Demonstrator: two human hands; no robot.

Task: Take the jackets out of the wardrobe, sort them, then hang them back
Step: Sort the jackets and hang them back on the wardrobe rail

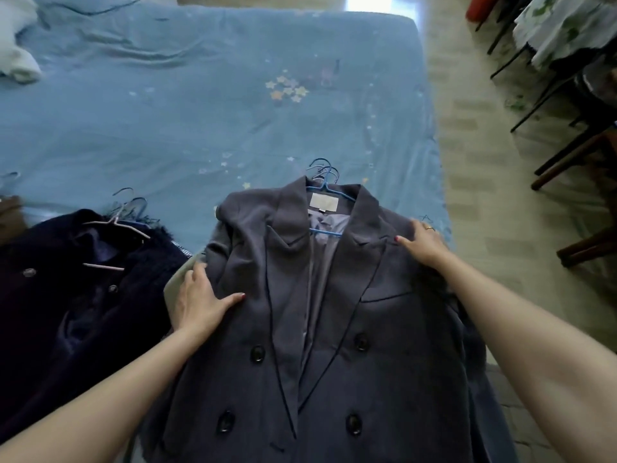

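Note:
A grey double-breasted jacket lies face up on the bed, on a blue hanger with more blue hooks behind it. It tops a pile; a pale garment shows under its left edge. My left hand grips the jacket's left sleeve edge, thumb on top and fingers tucked under. My right hand rests flat on the jacket's right shoulder, fingers straight. To the left lies a dark navy pile of jackets on pale and blue hangers.
The bed has a blue star-print sheet. White bedding sits at its far left corner, a brown item at the left edge. On the right is tiled floor with dark chair legs and a cloth-covered table.

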